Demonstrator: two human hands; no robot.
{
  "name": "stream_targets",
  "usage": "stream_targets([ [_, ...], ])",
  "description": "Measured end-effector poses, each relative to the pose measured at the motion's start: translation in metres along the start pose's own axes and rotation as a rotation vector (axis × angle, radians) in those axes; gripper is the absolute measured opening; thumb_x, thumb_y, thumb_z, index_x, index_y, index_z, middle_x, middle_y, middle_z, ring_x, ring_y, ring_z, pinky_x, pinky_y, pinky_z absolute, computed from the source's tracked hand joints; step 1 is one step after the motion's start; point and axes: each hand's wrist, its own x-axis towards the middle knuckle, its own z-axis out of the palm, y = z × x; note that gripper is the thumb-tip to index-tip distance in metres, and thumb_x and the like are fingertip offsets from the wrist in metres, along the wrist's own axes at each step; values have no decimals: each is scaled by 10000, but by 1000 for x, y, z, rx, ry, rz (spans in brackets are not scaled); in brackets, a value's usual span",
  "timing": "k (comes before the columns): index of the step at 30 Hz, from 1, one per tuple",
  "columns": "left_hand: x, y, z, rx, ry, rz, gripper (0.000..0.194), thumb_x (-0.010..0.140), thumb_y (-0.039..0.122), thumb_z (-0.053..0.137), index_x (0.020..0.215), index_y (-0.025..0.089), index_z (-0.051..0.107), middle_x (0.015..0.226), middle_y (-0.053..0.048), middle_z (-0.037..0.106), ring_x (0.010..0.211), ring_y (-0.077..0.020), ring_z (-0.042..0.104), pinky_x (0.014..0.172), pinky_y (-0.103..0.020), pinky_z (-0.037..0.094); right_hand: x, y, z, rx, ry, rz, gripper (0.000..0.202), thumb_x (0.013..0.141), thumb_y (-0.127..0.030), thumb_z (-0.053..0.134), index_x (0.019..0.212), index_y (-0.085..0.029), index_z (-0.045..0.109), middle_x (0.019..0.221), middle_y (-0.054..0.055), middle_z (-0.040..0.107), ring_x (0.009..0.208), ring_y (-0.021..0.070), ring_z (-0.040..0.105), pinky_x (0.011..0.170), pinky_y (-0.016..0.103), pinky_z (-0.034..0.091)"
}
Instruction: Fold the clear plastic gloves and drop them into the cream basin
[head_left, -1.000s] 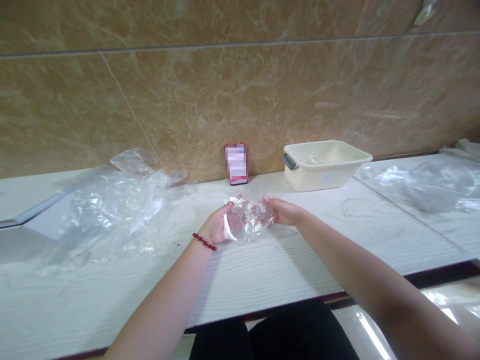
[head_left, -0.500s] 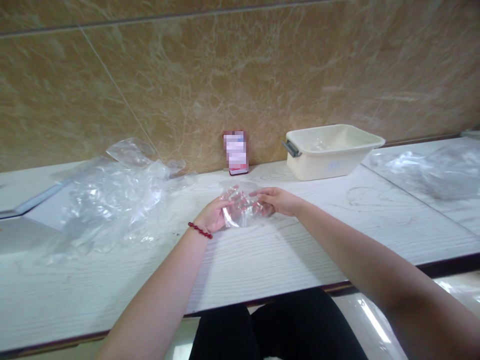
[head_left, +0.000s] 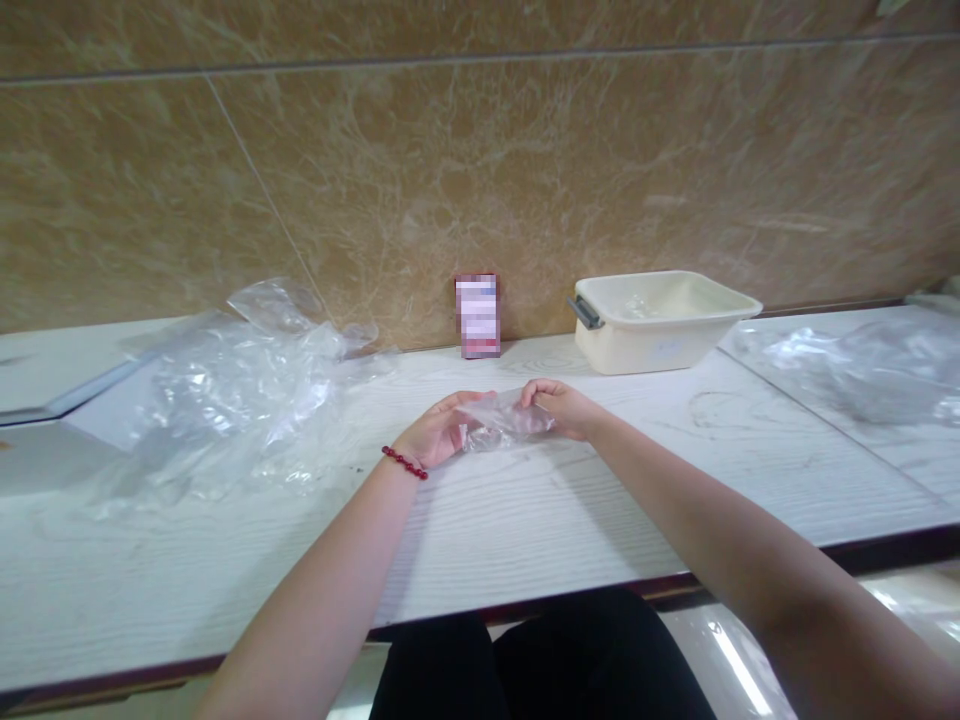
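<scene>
Between my hands, just above the pale wood-grain table [head_left: 480, 540], is a small clear plastic bag [head_left: 504, 420], creased and folded over. My left hand [head_left: 437, 428], with a red bead bracelet at the wrist, grips its left side between thumb and fingers. My right hand [head_left: 561, 407] pinches the right end, its fingers curled over the upper edge. Behind the hands a phone [head_left: 478, 318] with a blurred screen leans against the wall. Whether anything lies inside the bag I cannot make out.
A heap of clear plastic bags [head_left: 277, 380] covers the left side, partly over an open box [head_left: 45, 450]. At the back right stands a cream tub [head_left: 645, 345] with a grey handle and some clear plastic inside. More plastic [head_left: 877, 365] lies far right. A marble wall [head_left: 480, 170] closes the back.
The bag was spread flatter across my fingers and is now folded and narrower. My right fingers have curled over its upper edge. The whole view has shifted slightly.
</scene>
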Motion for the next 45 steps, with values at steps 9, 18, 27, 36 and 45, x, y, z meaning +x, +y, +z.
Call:
stream_targets([
  [9, 8, 0, -2, -33, 181, -13, 103, 725, 257, 489, 691, 162, 509, 672, -2, 580, 604, -125, 562, 588, -286, 460, -1, -6, 3, 62, 38, 7, 83, 658, -224, 496, 637, -177, 431, 633, -31, 516, 470, 57, 462, 393, 183, 428],
  [18, 14, -9, -6, 110, 279, -19, 164, 691, 63, 475, 805, 126, 574, 683, -34, 612, 593, -106, 572, 559, -213, 453, 0, -5, 2, 72, 5, -61, 172, 654, -299, 544, 657, -178, 422, 565, -55, 492, 429, 45, 438, 380, 149, 360],
  [27, 13, -10, -6, 175, 315, 88, 280, 646, 63, 555, 913, 146, 558, 749, -26, 617, 622, -94, 573, 576, -196, 449, 1, -4, -2, 74, 44, -156, 408, 588, -207, 616, 837, -250, 295, 750, -65, 523, 552, 63, 503, 459, 180, 414],
  [36, 14, -11, -1, 124, 302, 152, 351, 617, -3, 521, 928, 159, 530, 806, -14, 596, 624, -77, 564, 573, -183, 447, 6, -2, -3, 49, 84, -181, 233, 655, -346, 576, 693, -174, 423, 655, -52, 467, 585, 56, 468, 552, 222, 460],
  [45, 16, -11, -2, 120, 291, 165, 371, 620, -13, 487, 949, 156, 513, 811, -20, 590, 637, -82, 564, 582, -192, 448, 2, -5, -1, 108, 49, -85, 258, 711, -385, 519, 764, -145, 597, 871, 54, 571, 720, 116, 530, 599, 262, 478],
])
